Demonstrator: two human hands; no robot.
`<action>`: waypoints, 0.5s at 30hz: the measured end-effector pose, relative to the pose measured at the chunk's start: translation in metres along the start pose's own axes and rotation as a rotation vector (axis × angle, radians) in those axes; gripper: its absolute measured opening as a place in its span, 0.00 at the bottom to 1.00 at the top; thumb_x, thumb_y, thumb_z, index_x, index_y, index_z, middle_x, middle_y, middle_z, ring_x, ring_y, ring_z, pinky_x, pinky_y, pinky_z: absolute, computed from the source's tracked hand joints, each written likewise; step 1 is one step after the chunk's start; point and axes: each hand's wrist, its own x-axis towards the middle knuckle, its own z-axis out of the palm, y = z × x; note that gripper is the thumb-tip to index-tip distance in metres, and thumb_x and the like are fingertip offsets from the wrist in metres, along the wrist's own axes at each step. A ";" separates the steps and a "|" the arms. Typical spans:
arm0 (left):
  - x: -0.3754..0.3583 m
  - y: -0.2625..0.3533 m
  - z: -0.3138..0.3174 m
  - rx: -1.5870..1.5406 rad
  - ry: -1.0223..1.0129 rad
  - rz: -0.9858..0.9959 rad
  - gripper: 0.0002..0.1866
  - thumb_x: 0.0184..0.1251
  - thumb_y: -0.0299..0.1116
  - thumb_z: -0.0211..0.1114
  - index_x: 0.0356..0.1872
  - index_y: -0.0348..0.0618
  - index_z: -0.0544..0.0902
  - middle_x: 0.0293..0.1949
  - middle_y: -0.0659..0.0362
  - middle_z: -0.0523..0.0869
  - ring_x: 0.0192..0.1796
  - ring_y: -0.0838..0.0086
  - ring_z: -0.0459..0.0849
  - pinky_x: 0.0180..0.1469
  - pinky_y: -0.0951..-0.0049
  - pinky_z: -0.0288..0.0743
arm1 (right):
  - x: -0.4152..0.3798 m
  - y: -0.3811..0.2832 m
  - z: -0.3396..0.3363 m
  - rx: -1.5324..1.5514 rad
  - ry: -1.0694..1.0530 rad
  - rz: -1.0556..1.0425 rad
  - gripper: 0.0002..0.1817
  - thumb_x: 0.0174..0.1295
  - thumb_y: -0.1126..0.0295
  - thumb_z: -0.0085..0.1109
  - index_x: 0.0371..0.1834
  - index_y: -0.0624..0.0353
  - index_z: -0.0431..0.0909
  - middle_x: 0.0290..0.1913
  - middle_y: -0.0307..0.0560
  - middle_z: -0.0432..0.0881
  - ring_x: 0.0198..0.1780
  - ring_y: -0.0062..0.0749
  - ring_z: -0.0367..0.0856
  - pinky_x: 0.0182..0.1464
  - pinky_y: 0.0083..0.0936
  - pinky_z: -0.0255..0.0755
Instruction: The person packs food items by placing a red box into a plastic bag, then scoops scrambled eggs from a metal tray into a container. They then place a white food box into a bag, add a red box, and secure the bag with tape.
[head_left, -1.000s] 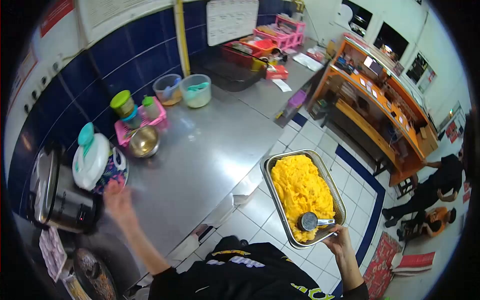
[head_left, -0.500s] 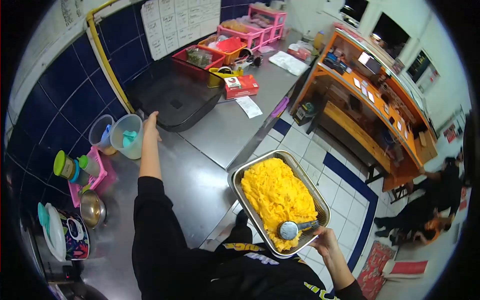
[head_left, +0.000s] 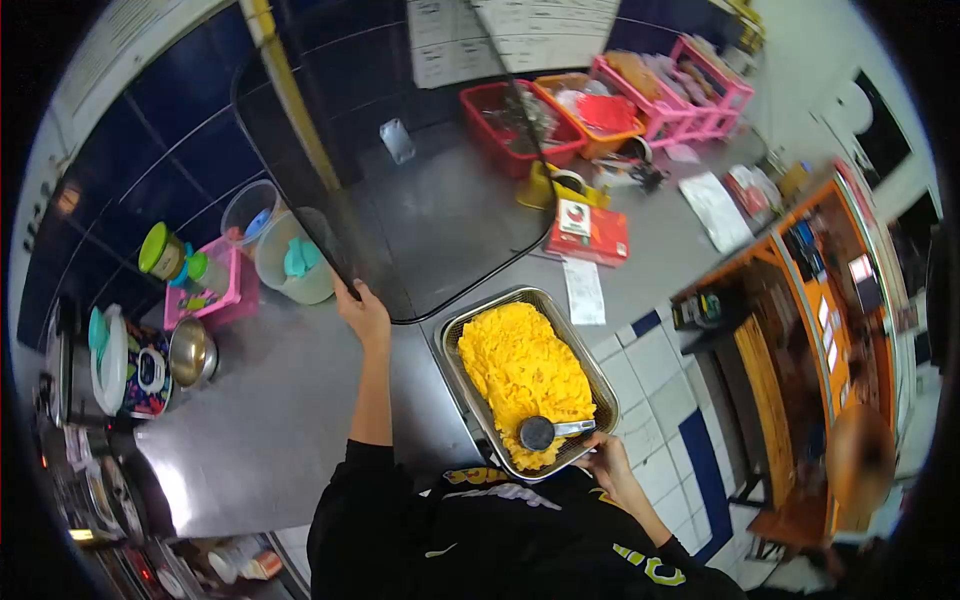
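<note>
My left hand [head_left: 365,312] is closed on the near edge of a large see-through dark plastic cover [head_left: 430,235], which is tilted up over the counter. Through it the tiles, the wall chart and part of a red basket show. Against my front, my right hand [head_left: 608,462] grips the near right corner of a rectangular metal tray [head_left: 606,395]. Yellow food like scrambled egg [head_left: 525,360] fills this tray. A scoop with a round dark head [head_left: 537,433] lies on the food, its handle pointing to my right hand.
Left of the cover stand translucent plastic jugs [head_left: 312,285], a pink basket [head_left: 235,285] with bottles, and a metal bowl [head_left: 192,352]. Beyond are a red basket [head_left: 490,150], a red box [head_left: 605,238] and a paper slip [head_left: 583,292]. An orange shelf unit [head_left: 780,290] stands at right.
My left hand has raised and tilted the dark cover up from the counter. The tray has moved left, toward the counter, in my right hand. The view has turned.
</note>
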 end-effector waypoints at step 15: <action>0.090 -0.084 0.106 0.200 0.553 0.241 0.20 0.64 0.21 0.48 0.56 0.26 0.59 0.53 0.35 0.70 0.54 0.47 0.72 0.57 0.61 0.66 | 0.181 -0.089 0.158 0.056 -0.458 0.118 0.21 0.56 0.69 0.54 0.52 0.68 0.64 0.49 0.57 0.73 0.52 0.47 0.74 0.54 0.41 0.73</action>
